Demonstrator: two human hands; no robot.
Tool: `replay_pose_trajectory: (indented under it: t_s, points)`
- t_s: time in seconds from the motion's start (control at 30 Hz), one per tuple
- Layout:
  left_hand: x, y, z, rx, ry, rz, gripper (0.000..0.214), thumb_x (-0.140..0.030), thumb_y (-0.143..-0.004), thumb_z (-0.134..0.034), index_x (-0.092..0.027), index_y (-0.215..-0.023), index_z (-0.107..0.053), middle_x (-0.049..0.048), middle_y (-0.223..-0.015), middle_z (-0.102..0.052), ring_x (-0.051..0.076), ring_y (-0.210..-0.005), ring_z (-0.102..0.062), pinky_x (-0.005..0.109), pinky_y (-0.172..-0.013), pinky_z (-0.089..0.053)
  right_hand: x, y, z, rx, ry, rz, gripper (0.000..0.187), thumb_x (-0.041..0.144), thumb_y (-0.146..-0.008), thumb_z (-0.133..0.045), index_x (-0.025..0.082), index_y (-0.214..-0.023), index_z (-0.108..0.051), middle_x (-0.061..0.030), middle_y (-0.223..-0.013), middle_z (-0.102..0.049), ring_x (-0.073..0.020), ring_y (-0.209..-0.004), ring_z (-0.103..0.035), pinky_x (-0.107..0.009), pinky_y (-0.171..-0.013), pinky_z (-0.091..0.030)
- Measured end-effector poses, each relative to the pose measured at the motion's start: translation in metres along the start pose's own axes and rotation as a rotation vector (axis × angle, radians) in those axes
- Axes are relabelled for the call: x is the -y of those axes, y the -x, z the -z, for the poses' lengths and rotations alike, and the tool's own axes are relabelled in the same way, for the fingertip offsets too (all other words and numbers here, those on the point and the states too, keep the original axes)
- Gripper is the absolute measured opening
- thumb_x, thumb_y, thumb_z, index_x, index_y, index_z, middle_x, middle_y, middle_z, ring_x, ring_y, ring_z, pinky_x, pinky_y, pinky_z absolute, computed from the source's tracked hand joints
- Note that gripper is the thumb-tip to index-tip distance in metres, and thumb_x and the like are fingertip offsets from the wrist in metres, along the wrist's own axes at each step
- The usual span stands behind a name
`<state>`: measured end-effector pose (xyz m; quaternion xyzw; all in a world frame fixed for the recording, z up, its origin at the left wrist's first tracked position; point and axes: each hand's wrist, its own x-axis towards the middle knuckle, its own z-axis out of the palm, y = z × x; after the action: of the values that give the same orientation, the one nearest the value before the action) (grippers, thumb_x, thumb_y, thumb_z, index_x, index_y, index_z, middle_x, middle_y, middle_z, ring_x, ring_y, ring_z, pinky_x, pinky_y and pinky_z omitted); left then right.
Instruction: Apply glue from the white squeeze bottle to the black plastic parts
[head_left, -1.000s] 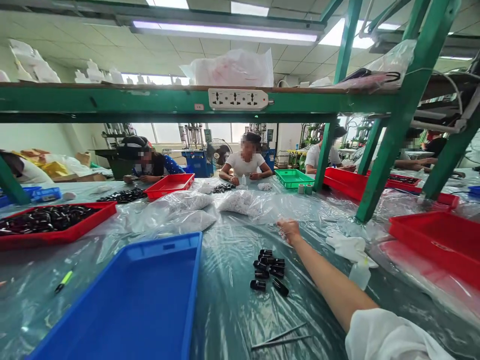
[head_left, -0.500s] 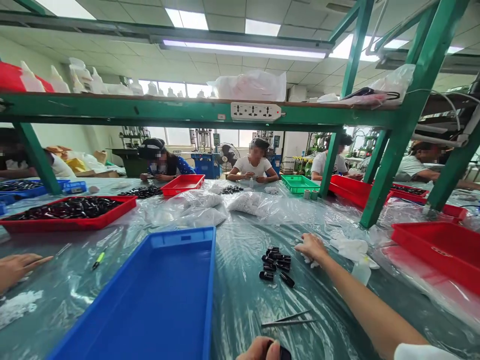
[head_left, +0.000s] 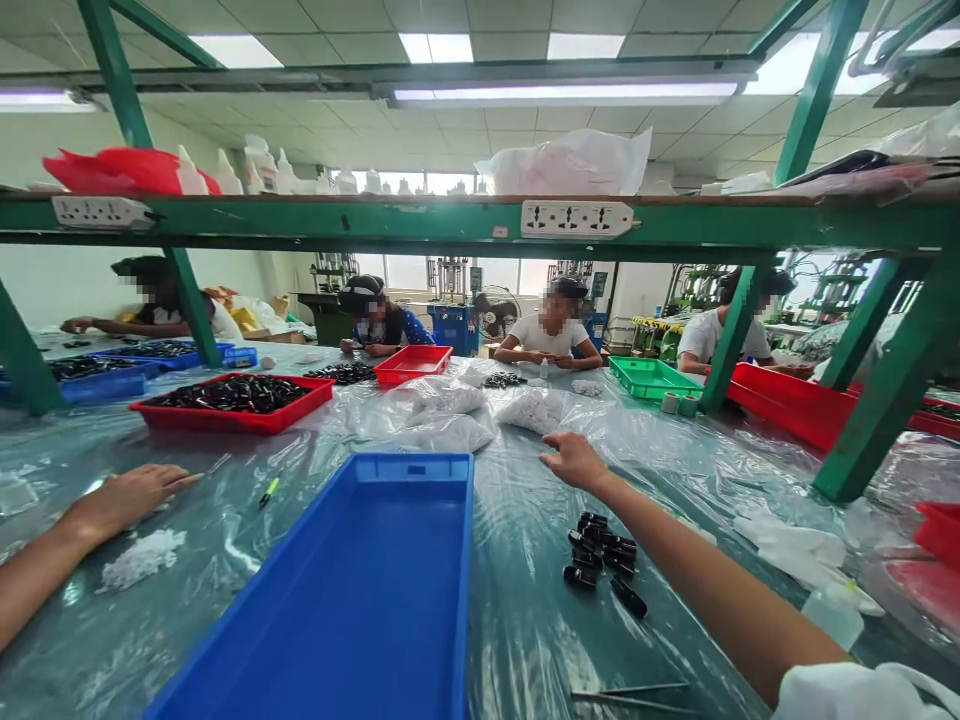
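Right hand (head_left: 576,462) is stretched forward; thumb and fingers look bent, and I cannot tell whether they pinch anything. I note the bag of white pieces (head_left: 531,410) just beyond it, slightly left, loose plastic trailing right. 1 cluster of black pieces (head_left: 600,548) lies nearside, left of the forearm (head_left: 697,565).

pale wall (head_left: 75,275): far left | windows (head_left: 405,275): far, bright | ceiling (head_left: 517,15): square tiles | long lamp (head_left: 562,93): glows | green shelf (head_left: 420,222): runs left to right
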<state>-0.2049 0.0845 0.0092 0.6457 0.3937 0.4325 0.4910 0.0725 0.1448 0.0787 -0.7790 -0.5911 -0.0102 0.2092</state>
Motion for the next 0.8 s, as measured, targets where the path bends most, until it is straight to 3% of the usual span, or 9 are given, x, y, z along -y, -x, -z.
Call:
replay_pose_trajectory:
  t_s: [0.17, 0.27, 0.4, 0.5, 0.6, 0.8]
  points:
    - [-0.026, -0.076, 0.107, -0.189, -0.012, -0.055, 0.048, -0.051, -0.085, -0.037, -0.026, -0.056, -0.066, -0.0042, -0.042, -0.058, 0.013, -0.063, -0.068, 0.016, -0.043, -0.045, 0.087, -0.04, -0.012, -0.003, -0.056, 0.35, 0.025, 0.031, -0.089, -0.053, 0.014, -0.107, -0.058, -0.0066, -0.106, -0.062, -0.019, -0.097, -0.059, -0.043, -0.088, -0.048]
    - [-0.042, -0.111, 0.172, -0.285, -0.036, -0.108, 0.053, -0.051, -0.084, -0.029, -0.022, -0.059, -0.065, -0.0034, -0.046, -0.06, 0.009, -0.064, -0.067, 0.011, -0.045, -0.044, 0.138, -0.057, -0.025, 0.019, -0.06, 0.573, 0.024, 0.029, -0.091, -0.051, 0.015, -0.109, -0.057, -0.0067, -0.109, -0.061, -0.0193, -0.1, -0.058, -0.043, -0.089, -0.047]
    - [-0.048, -0.144, 0.235, -0.351, -0.105, -0.174, 0.041, -0.045, -0.081, -0.041, -0.02, -0.058, -0.065, -0.004, -0.052, -0.063, 0.008, -0.072, -0.068, 0.009, -0.049, -0.045, 0.191, -0.069, -0.048, 0.089, 0.029, 0.807, 0.022, 0.026, -0.091, -0.051, 0.015, -0.109, -0.057, -0.0063, -0.111, -0.06, -0.0193, -0.101, -0.057, -0.042, -0.088, -0.048]
    - [-0.039, -0.161, 0.262, -0.353, -0.174, -0.207, 0.028, -0.035, -0.077, -0.054, -0.022, -0.054, -0.064, -0.0054, -0.054, -0.064, 0.009, -0.079, -0.068, 0.011, -0.052, -0.047, 0.207, -0.076, -0.063, 0.157, 0.185, 0.866, 0.016, 0.026, -0.088, -0.055, 0.014, -0.097, -0.061, -0.0049, -0.101, -0.063, -0.019, -0.096, -0.059, -0.042, -0.086, -0.048]
    - [-0.028, -0.171, 0.278, -0.343, -0.226, -0.22, 0.021, -0.023, -0.071, -0.062, -0.023, -0.05, -0.064, -0.0072, -0.055, -0.064, 0.011, -0.082, -0.068, 0.012, -0.054, -0.049, 0.206, -0.083, -0.073, 0.17, 0.325, 0.845, 0.015, 0.027, -0.087, -0.057, 0.013, -0.091, -0.061, -0.0048, -0.098, -0.063, -0.0202, -0.098, -0.057, -0.045, -0.088, -0.046]
    - [-0.021, -0.176, 0.278, -0.357, -0.217, -0.197, 0.026, -0.028, -0.074, -0.056, -0.022, -0.05, -0.063, -0.0066, -0.053, -0.063, 0.008, -0.074, -0.068, 0.01, -0.052, -0.047, 0.177, -0.097, -0.07, 0.084, 0.427, 0.824, 0.017, 0.027, -0.088, -0.055, 0.013, -0.096, -0.06, -0.0053, -0.101, -0.061, -0.0206, -0.1, -0.056, -0.043, -0.087, -0.046]
